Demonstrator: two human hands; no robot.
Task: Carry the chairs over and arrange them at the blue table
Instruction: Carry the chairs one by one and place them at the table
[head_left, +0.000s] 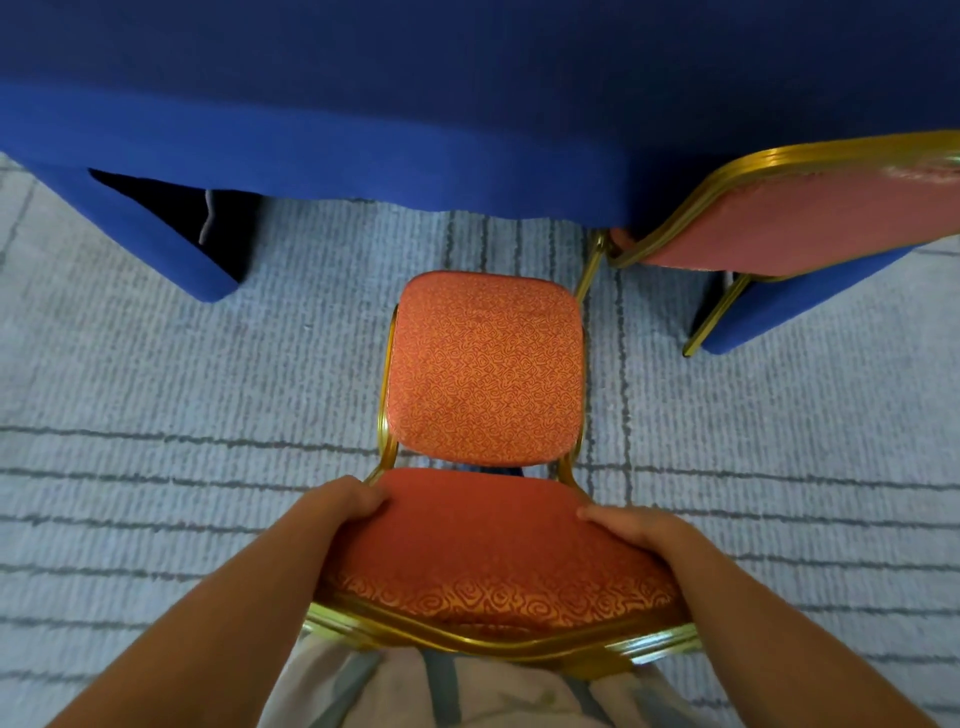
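Observation:
A red patterned chair (485, 369) with a gold metal frame stands right in front of me, its seat facing the blue table (415, 104). My left hand (343, 501) grips the left side of its backrest. My right hand (631, 527) grips the right side. The seat's front edge lies a short way from the hanging blue tablecloth. A second red chair (789, 218) with a gold frame stands at the right, pushed up to the table, its backrest toward me.
Pale grey carpet (182, 415) with dark lines covers the floor. The tablecloth drapes down to the floor at the left (171, 249) and at the right (769, 317), with a dark gap under the table between them.

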